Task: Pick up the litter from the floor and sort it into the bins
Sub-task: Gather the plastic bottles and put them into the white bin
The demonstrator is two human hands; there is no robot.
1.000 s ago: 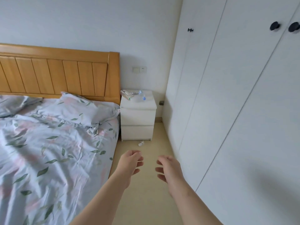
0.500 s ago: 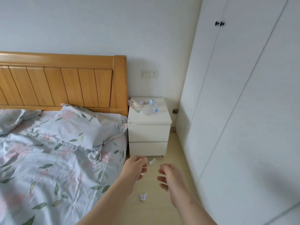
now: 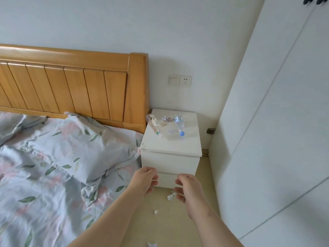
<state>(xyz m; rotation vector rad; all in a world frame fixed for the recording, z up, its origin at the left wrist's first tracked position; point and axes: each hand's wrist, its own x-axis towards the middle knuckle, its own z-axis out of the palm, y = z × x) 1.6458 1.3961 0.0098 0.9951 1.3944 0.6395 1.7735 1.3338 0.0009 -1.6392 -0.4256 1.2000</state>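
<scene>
**A:** Bedroom floor (image 3: 170, 227), a narrow strip between bed (image 3: 53, 157) and wardrobe (image 3: 267, 122). Where's the litter?

**B:** One paper scrap (image 3: 171, 196) lies at 6 o'clock of the nightstand (image 3: 170, 145). A smaller scrap (image 3: 156, 211) sits at 7 o'clock of the first, and a third scrap (image 3: 152, 244) is at the frame's bottom edge.

**A:** Hands?

**B:** Left hand (image 3: 146, 180) and right hand (image 3: 190, 191) are both out front, fingers loosely curled, apparently holding nothing.

**A:** Risks?

**B:** A hasty pinch could flick a light scrap under the nightstand, and the nearest one could get trodden on. No bin shows, so sorting may go wrong. The plastic bottle (image 3: 179, 122) up top might distract.
</scene>
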